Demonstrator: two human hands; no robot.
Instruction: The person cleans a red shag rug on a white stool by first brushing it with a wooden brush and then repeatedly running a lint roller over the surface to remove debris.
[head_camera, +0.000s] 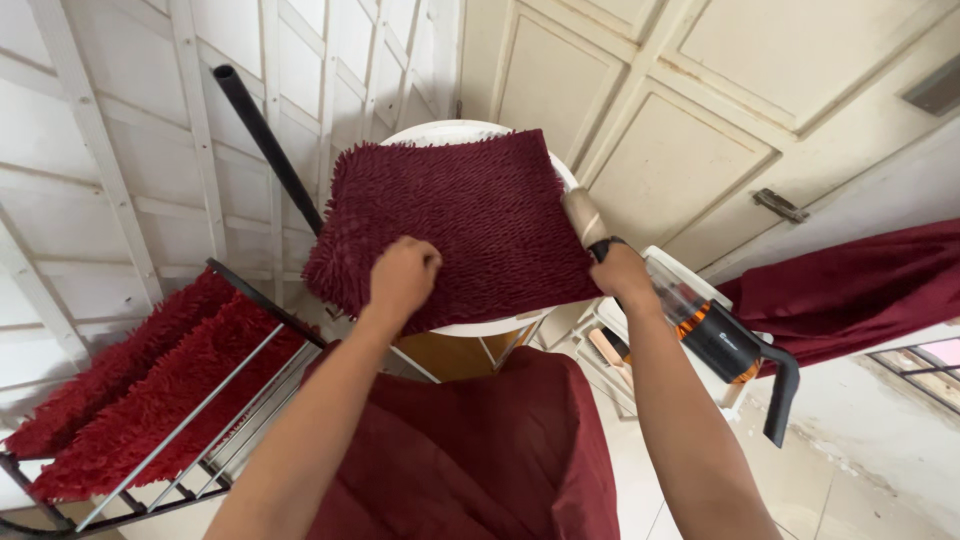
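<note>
My left hand (402, 277) clenched on the shaggy red mat (470, 215) near the round table's (490, 327) front edge, my right hand (622, 272) gripping the handheld vacuum (700, 330) at the mat's right edge

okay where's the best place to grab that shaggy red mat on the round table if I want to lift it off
Probably the near edge of the shaggy red mat, where it overhangs the white round table by the left hand. Come from below and in front, pinching pile and backing together. The right hand holds the handheld vacuum, so the left grip suits best.
</note>
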